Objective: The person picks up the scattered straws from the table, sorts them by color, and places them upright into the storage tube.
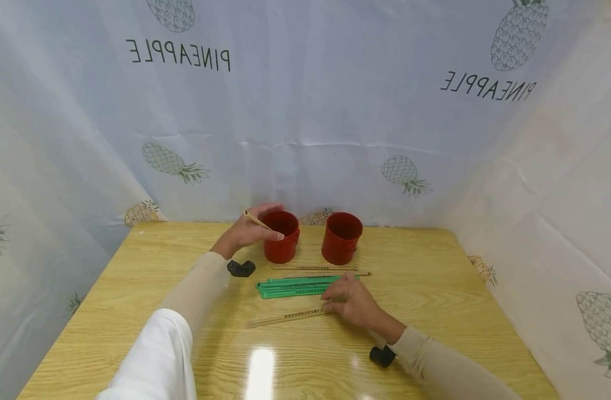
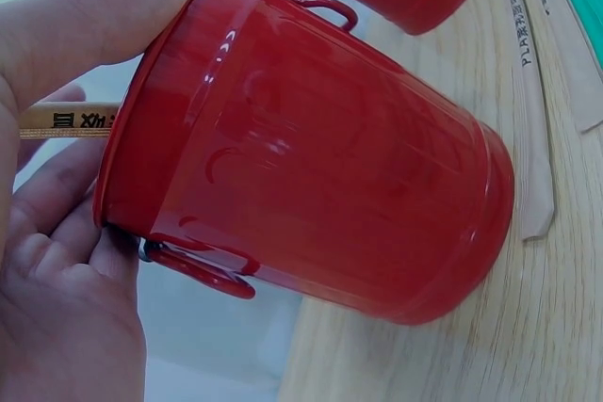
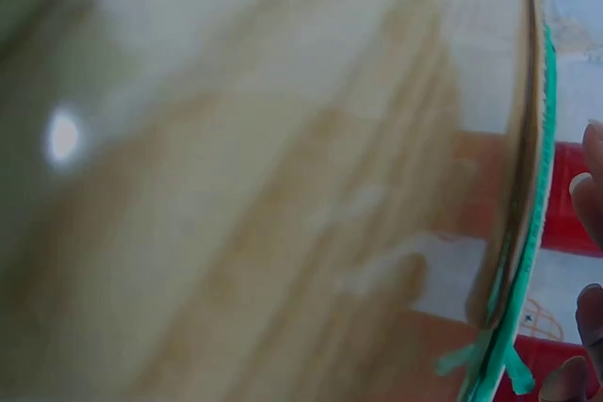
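My left hand holds a small red metal bucket by its rim, thumb on the near side and fingers round the far side. A brown paper-wrapped straw sticks out of that bucket's mouth between thumb and fingers. Lower down, my right hand reaches over the table with fingers loosely bent. Its thumb tip is right at the end of a brown wrapped straw. Just beyond lie several green-wrapped straws, partly covered by this hand's fingertips in the head view.
A second red bucket stands to the right of the first. More brown wrapped straws lie in front of the buckets. Black wrist cameras sit by the left wrist and right wrist. A pineapple-print curtain encloses the wooden table.
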`<state>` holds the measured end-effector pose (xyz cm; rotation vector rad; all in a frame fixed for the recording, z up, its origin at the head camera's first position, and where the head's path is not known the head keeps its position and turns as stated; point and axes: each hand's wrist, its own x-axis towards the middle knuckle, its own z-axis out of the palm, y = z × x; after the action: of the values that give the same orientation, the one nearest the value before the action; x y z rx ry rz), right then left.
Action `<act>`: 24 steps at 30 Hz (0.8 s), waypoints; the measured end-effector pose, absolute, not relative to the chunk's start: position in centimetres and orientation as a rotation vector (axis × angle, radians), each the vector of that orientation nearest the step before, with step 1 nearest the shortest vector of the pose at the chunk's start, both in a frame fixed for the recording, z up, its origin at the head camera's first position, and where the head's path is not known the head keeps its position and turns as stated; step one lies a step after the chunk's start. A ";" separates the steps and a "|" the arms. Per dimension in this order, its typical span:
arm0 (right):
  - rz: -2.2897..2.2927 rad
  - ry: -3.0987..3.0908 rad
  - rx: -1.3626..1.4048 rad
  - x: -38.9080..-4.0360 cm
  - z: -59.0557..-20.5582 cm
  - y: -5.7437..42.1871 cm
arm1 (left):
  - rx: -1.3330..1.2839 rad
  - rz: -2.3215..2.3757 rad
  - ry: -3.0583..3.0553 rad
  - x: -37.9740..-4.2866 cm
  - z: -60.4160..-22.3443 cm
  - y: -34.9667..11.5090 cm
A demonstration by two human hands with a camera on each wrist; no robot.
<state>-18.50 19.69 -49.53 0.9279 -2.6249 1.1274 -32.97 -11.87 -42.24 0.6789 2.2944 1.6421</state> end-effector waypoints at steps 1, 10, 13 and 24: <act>1.108 -2.642 0.931 -18.5 -49.7 19.7 | 0.680 1.643 2.294 -33.0 -42.3 -11.9; 1.031 -2.740 1.009 -19.0 -50.3 19.9 | 0.696 1.646 2.298 -33.0 -42.3 -11.8; 0.955 -2.757 1.058 -19.3 -50.4 20.0 | 0.701 1.643 2.300 -33.0 -42.3 -11.8; 0.578 -2.706 1.244 -19.6 -49.6 20.0 | 0.689 1.637 2.296 -33.1 -42.4 -11.8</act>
<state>-19.59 20.01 -49.56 1.2438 -2.7060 0.5777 -33.09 -11.84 -42.38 0.6886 2.2958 1.6374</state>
